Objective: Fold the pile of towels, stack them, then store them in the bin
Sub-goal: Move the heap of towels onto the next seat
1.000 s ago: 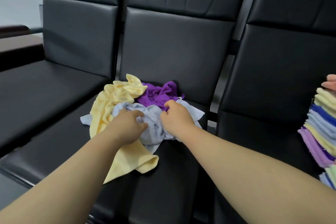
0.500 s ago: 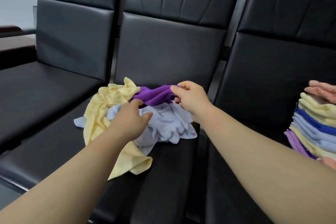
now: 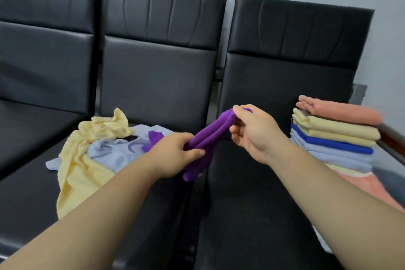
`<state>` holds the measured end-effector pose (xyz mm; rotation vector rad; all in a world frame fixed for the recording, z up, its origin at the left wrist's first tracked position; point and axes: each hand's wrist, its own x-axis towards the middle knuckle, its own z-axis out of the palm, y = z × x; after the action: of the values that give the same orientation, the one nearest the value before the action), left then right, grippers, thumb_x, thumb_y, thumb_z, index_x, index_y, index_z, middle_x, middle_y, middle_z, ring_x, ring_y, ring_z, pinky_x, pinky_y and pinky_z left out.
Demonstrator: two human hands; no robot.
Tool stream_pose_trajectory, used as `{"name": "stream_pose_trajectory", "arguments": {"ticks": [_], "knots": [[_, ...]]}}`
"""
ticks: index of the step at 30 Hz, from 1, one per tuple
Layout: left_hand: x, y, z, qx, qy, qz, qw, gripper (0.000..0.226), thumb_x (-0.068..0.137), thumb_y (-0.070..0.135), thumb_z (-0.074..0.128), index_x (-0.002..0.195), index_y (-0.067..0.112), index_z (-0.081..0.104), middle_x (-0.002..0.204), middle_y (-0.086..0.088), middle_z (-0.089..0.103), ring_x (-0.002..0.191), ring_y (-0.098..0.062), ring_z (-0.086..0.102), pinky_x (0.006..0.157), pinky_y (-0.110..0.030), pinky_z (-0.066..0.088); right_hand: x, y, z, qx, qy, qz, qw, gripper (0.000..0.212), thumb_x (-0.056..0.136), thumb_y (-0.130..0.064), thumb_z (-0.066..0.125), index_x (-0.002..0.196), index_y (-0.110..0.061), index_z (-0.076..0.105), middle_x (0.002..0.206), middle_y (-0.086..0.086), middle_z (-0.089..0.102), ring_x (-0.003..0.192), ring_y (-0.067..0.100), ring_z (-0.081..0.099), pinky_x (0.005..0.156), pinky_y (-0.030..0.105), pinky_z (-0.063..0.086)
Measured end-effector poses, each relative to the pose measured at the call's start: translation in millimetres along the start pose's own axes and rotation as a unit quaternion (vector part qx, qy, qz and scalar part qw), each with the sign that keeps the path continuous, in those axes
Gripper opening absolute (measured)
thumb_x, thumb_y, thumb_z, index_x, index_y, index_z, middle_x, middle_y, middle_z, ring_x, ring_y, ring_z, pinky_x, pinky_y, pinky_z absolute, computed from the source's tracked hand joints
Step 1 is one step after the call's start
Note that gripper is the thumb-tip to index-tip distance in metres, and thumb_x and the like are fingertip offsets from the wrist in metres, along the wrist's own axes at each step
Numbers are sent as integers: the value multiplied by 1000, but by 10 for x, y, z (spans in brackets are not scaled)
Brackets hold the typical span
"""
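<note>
Purple towel [image 3: 206, 138]: bunched up long, lifted in the air.
Yellow towel [image 3: 81, 173]: crumpled, lying on the middle seat [image 3: 157, 243].
Light blue towel [image 3: 114, 151]: crumpled, touching the yellow one.
Folded stack [image 3: 335, 138]: neat, on the right seat [image 3: 252, 204].

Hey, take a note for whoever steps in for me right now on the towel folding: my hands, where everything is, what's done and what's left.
Hands: the left hand grips the lower part of the purple towel; the right hand grips its upper end. The towel is bunched and held in the air between them.
Unfolded: the yellow towel and the light blue towel lie crumpled on the middle seat.
Done: the folded stack sits on the right seat.
Left: fold the purple, yellow and light blue ones, add them to the stack, then store everything in the bin, which is not in view.
</note>
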<state>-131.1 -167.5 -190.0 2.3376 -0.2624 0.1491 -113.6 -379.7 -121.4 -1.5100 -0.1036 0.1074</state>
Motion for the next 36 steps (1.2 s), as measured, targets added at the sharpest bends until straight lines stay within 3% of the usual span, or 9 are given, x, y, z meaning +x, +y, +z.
{"name": "stream_pose_trajectory", "arguments": {"ticks": [8,14,16,19,23,26,29,34,36], "knots": [[-36,569,490,-235,-110,-32,965,19,97,20,70,102,6,58,82,-7,66,71,-16,57,62,-28,43,-430,173,-1021,-32,96,11,995,16,103,-28,64,89,-22,66,74,-2,66,64,9,58,64,28,48],[18,786,892,-231,-98,-72,965,9,100,11,63,96,9,55,59,5,61,42,-2,47,40,-14,34,-741,503,-1493,-65,89,70,991,18,98,-21,70,81,-18,65,70,0,63,67,12,60,62,26,47],[77,767,993,-189,-74,-68,977,9,98,14,67,97,10,58,68,-2,69,52,-6,57,47,-27,48,-760,512,-1574,-83,73,88,990,17,98,-21,69,83,-16,64,69,2,63,63,11,60,60,25,46],[152,721,1091,-98,-37,-53,993,14,93,19,73,101,21,61,92,-6,74,79,-16,67,84,-46,57,-757,496,-1661,-101,68,89,989,18,98,-20,69,83,-16,62,68,3,61,58,10,60,57,25,44],[210,885,1235,-65,17,-35,997,26,86,23,79,100,25,57,96,2,64,70,-11,60,65,-27,50,-794,528,-1784,-118,77,103,985,12,98,-20,71,98,-11,63,67,3,64,56,11,62,54,25,46],[212,1063,1408,-161,-67,-3,985,17,87,14,79,86,16,62,75,-6,68,63,-11,60,61,-25,45,-774,493,-1861,-96,89,90,987,16,99,-19,70,113,-24,65,71,1,70,58,11,66,55,25,49],[74,1189,1576,-226,-193,2,955,20,84,18,83,92,9,67,74,-5,68,70,-15,61,63,-26,49,-747,442,-1851,-75,65,83,992,7,101,-20,68,107,-20,69,74,-1,70,60,9,65,56,23,48],[-18,1177,1752,-80,-149,35,985,27,84,34,82,91,13,67,75,0,65,68,-10,56,73,-39,52,-770,426,-1792,17,5,91,996,6,100,-12,67,95,-15,68,77,2,71,65,7,67,56,18,51],[13,1151,1730,-155,-162,1,975,24,88,30,76,92,8,68,76,-1,63,71,-13,54,69,-41,48,-786,421,-1802,28,10,87,996,8,98,-8,68,93,-15,67,76,1,72,67,7,68,58,19,52]]}}
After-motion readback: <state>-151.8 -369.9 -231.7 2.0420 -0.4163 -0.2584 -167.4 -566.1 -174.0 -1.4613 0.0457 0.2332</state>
